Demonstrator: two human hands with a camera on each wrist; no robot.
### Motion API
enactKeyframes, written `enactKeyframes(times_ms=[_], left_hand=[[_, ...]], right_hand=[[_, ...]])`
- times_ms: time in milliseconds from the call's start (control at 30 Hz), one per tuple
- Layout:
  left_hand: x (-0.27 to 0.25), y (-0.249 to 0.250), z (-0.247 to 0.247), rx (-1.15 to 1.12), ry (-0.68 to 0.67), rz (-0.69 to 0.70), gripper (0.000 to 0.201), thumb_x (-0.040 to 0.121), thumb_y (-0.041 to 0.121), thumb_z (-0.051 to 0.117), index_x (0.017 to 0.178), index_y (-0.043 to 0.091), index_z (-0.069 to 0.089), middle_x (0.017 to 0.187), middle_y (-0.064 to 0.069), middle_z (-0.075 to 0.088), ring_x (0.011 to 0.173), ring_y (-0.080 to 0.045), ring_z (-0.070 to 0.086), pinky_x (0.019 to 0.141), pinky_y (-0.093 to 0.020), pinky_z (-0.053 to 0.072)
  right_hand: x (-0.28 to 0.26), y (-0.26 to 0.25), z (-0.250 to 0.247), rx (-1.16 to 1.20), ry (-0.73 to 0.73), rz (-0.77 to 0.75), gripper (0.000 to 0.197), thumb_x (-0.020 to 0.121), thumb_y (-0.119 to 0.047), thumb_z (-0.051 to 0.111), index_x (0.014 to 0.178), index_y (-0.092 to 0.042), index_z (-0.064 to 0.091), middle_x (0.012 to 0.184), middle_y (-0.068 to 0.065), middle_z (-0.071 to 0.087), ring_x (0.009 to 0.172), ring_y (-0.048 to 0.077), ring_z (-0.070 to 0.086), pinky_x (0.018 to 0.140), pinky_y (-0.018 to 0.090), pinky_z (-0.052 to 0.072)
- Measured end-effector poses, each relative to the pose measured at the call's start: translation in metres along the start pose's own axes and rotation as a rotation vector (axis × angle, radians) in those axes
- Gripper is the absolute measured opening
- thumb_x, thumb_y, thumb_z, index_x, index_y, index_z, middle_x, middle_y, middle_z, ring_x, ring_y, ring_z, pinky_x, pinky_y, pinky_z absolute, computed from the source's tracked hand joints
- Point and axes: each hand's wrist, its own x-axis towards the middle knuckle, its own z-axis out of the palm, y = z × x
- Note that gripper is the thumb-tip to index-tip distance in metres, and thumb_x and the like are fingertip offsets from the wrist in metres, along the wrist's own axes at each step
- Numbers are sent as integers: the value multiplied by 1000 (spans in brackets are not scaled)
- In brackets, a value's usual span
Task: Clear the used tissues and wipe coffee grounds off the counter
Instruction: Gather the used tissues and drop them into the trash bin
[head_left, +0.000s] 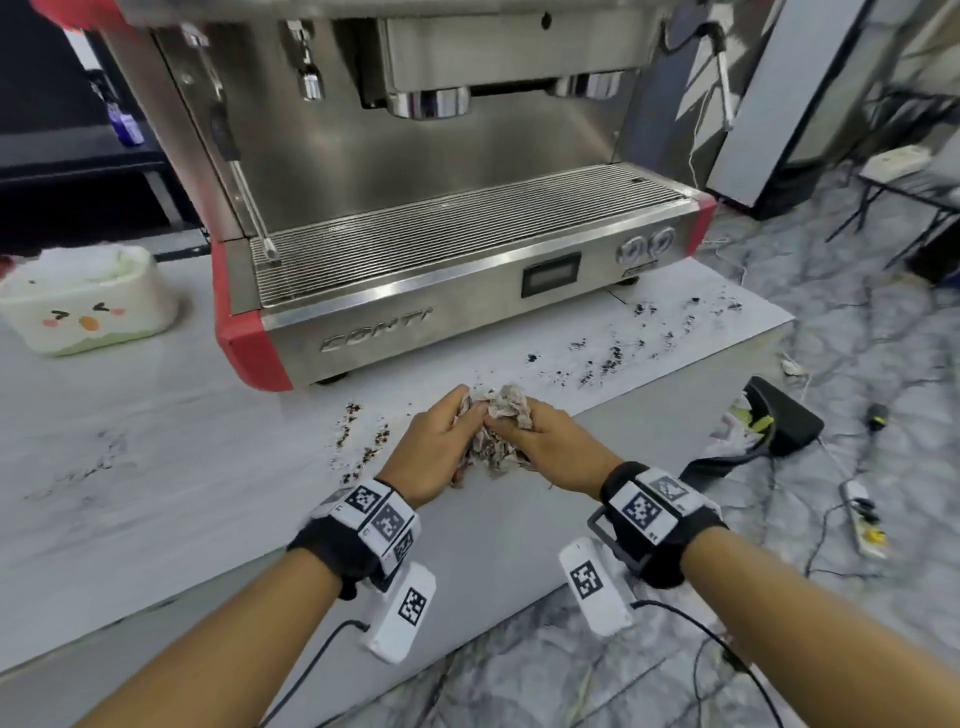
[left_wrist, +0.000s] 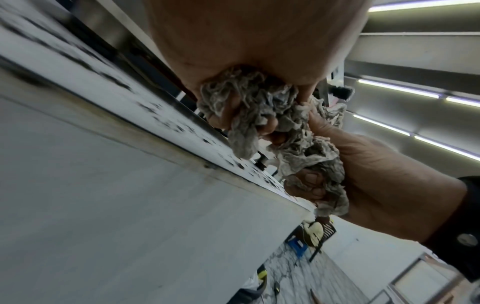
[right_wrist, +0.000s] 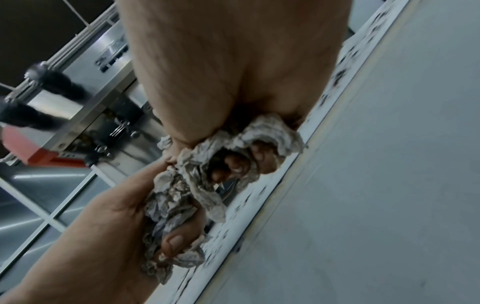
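A crumpled, stained wad of used tissues (head_left: 500, 415) is bunched between both hands just above the pale counter (head_left: 156, 467), in front of the espresso machine. My left hand (head_left: 441, 441) grips its left side with curled fingers; my right hand (head_left: 545, 441) grips the right side. The left wrist view shows the wad of tissues (left_wrist: 259, 115) squeezed in my left hand (left_wrist: 233, 61), with the right hand (left_wrist: 376, 174) beyond it. In the right wrist view the tissues (right_wrist: 207, 170) wrap round my curled fingers (right_wrist: 233, 162). Dark coffee grounds (head_left: 613, 353) lie scattered to the right, more grounds (head_left: 358, 436) to the left.
A steel and red espresso machine (head_left: 441, 234) fills the back of the counter. A white tissue box with a cartoon face (head_left: 88, 301) stands at the left. Off the counter's right edge, a black bin (head_left: 779, 415) and cables lie on the marbled floor.
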Motion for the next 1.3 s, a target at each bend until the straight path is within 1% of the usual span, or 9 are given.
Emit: enactKeyframes(times_ms=[167, 267, 333, 433, 667, 833, 1033, 1133, 1300], left_hand=[[41, 23, 54, 45, -91, 61, 29, 97, 37, 40, 104, 12, 53, 98, -29, 64, 83, -42, 63, 62, -35, 48], [64, 36, 88, 51, -141, 91, 30, 97, 38, 40, 101, 12, 52, 89, -28, 65, 71, -41, 62, 57, -43, 51], [80, 43, 111, 39, -171, 104, 29, 97, 38, 40, 98, 12, 51, 74, -27, 61, 54, -34, 56, 50, -44, 50], [110, 55, 146, 27, -191, 128, 28, 97, 36, 40, 97, 10, 50, 74, -28, 61, 54, -36, 54, 46, -42, 48], [188, 84, 218, -8, -236, 152, 26, 97, 36, 42, 87, 13, 48, 66, -19, 55, 50, -22, 49, 45, -29, 42], [245, 110, 265, -40, -307, 159, 24, 95, 38, 43, 85, 18, 49, 53, -4, 49, 44, -22, 45, 44, -34, 43], [293, 137, 316, -104, -370, 173, 24, 96, 36, 43, 83, 18, 51, 48, 5, 46, 45, -22, 43, 44, -31, 40], [312, 148, 338, -118, -385, 194, 26, 96, 36, 43, 71, 33, 51, 46, 8, 46, 44, -20, 43, 42, -29, 39], [342, 159, 376, -114, -389, 205, 17, 96, 37, 43, 86, 39, 56, 45, 10, 50, 43, -14, 45, 46, -31, 42]], right_hand=[[-14, 38, -51, 40, 113, 58, 30, 97, -37, 48, 121, -23, 60, 106, -11, 65, 96, 5, 59, 79, 18, 42], [-20, 62, -82, 37, 171, 81, 29, 97, -36, 48, 118, -21, 60, 102, -10, 65, 92, 5, 60, 74, 12, 41], [-21, 81, -102, 29, 205, 100, 29, 97, -38, 48, 119, -24, 60, 107, -9, 67, 96, 7, 61, 82, 19, 46], [-16, 112, -135, 25, 263, 125, 36, 94, -46, 48, 124, -28, 59, 119, -6, 67, 109, 11, 61, 98, 35, 46], [-1, 163, -218, 56, 352, 155, 53, 81, -65, 46, 116, -27, 61, 113, -5, 69, 105, 15, 64, 96, 44, 49], [7, 188, -283, 70, 394, 175, 51, 79, -67, 44, 110, -31, 60, 110, -5, 69, 103, 16, 64, 94, 46, 49], [13, 220, -342, 123, 454, 169, 35, 89, -52, 49, 112, -30, 63, 114, -7, 68, 108, 13, 62, 100, 45, 46], [14, 235, -367, 143, 476, 194, 40, 86, -55, 50, 115, -31, 63, 114, -8, 69, 108, 12, 63, 100, 43, 47], [17, 264, -408, 175, 478, 173, 22, 97, -32, 51, 115, -29, 62, 108, -14, 68, 98, -3, 61, 93, 22, 46]])
